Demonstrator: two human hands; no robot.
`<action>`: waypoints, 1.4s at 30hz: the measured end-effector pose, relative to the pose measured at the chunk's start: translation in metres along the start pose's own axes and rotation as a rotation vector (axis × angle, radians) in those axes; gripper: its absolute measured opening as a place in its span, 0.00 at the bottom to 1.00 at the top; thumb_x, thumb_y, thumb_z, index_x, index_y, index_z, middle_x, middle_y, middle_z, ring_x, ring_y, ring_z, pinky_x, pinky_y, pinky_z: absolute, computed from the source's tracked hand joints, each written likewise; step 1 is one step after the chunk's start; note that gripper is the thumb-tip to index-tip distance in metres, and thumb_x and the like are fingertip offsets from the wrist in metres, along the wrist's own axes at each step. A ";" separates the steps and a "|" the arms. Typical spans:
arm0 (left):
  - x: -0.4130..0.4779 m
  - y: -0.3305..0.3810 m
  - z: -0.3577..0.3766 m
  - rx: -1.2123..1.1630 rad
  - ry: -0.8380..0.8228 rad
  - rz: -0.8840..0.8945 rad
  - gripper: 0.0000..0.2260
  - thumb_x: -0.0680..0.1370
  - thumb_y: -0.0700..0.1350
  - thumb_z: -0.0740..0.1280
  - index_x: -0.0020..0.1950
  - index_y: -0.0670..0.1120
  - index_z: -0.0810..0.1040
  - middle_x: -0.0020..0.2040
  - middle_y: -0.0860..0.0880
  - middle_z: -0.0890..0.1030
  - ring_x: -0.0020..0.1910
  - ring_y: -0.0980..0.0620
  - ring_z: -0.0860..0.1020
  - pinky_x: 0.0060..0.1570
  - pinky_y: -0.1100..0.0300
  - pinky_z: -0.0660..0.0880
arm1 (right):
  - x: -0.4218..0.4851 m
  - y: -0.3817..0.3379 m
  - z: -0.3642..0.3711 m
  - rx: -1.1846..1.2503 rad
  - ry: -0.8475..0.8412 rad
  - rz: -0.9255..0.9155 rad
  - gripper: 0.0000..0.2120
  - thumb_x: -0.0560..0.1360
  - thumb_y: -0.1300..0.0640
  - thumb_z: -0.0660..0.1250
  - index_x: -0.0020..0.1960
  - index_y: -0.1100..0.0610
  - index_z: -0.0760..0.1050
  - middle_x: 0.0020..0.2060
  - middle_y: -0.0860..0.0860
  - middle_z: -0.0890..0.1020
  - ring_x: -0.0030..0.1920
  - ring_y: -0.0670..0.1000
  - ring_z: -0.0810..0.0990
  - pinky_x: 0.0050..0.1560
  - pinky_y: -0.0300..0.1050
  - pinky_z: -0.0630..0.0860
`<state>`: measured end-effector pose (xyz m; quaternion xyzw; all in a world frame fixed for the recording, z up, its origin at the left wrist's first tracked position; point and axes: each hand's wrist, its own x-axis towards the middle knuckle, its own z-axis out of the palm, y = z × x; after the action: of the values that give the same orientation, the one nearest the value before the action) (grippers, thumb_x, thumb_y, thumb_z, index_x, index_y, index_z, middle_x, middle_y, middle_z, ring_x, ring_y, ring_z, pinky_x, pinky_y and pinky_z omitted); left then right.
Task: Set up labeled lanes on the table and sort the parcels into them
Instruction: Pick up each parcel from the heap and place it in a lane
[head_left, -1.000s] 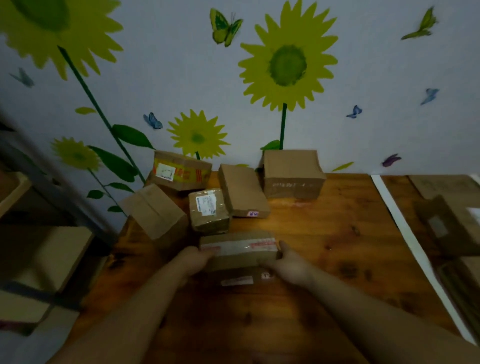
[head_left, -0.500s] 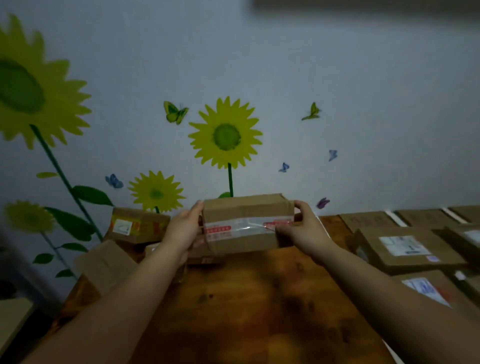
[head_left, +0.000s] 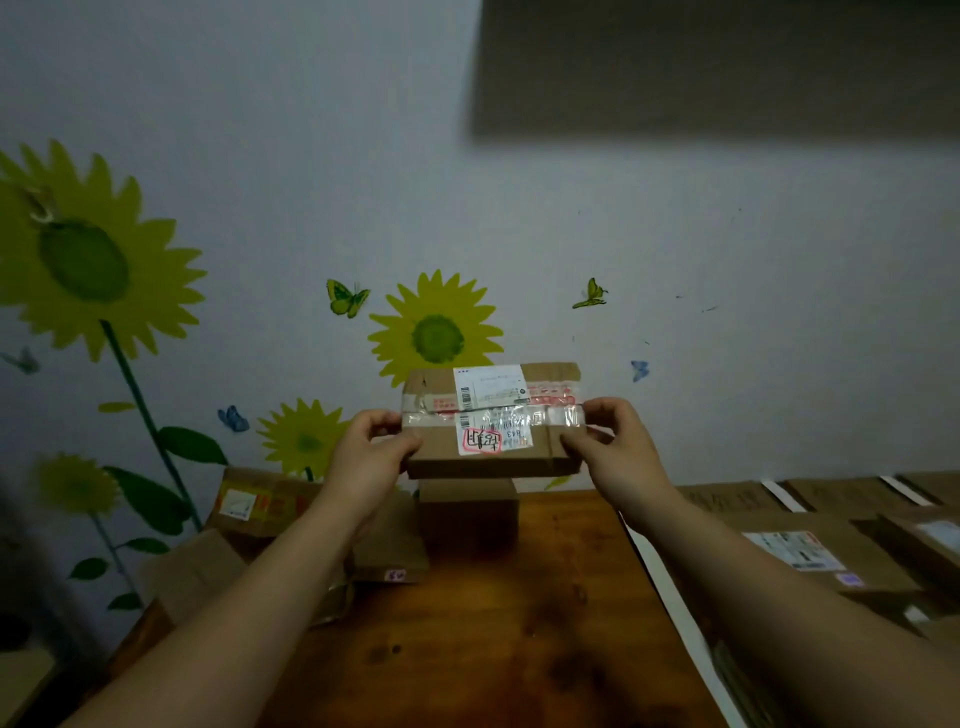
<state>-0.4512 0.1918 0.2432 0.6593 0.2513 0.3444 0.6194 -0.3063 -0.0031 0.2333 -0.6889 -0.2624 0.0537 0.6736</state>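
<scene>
The parcel (head_left: 493, 441) is up in the air over the table's (head_left: 519, 649) far edge, with its label (head_left: 491, 397) towards the camera. The left hand (head_left: 371, 457) clamps its 9 o'clock end and the right hand (head_left: 618, 447) its 3 o'clock end. Part of the print looks upside down, so hold it level and read it fully. Then carry it to the sorted parcels (head_left: 795, 551) at 4 o'clock, clear of the heap (head_left: 260, 501) at 8 o'clock.

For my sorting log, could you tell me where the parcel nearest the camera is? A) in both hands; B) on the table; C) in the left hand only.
A: the left hand and the right hand grip the parcel by its ends, above the table.
</scene>
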 end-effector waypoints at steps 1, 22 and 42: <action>-0.003 0.002 0.002 -0.012 0.002 0.025 0.08 0.74 0.34 0.66 0.48 0.45 0.73 0.47 0.46 0.77 0.42 0.50 0.77 0.44 0.55 0.76 | 0.000 -0.002 -0.002 0.008 0.016 -0.018 0.14 0.74 0.62 0.69 0.50 0.47 0.69 0.52 0.45 0.77 0.52 0.46 0.79 0.42 0.38 0.79; -0.054 -0.009 0.097 -0.135 -0.075 0.156 0.12 0.74 0.32 0.66 0.45 0.49 0.73 0.40 0.53 0.80 0.36 0.61 0.79 0.34 0.70 0.75 | -0.044 -0.002 -0.112 -0.050 0.173 -0.086 0.18 0.71 0.62 0.71 0.50 0.44 0.68 0.50 0.42 0.77 0.54 0.44 0.76 0.51 0.44 0.79; -0.211 -0.056 0.342 0.231 -1.047 -0.085 0.24 0.75 0.39 0.67 0.68 0.56 0.66 0.46 0.54 0.80 0.37 0.59 0.81 0.28 0.67 0.74 | -0.261 0.033 -0.354 -0.283 0.795 0.464 0.13 0.74 0.59 0.69 0.52 0.48 0.67 0.48 0.47 0.77 0.45 0.46 0.78 0.35 0.41 0.77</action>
<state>-0.3185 -0.1822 0.1592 0.7958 -0.0284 -0.0858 0.5988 -0.3694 -0.4334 0.1592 -0.7814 0.1717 -0.1013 0.5914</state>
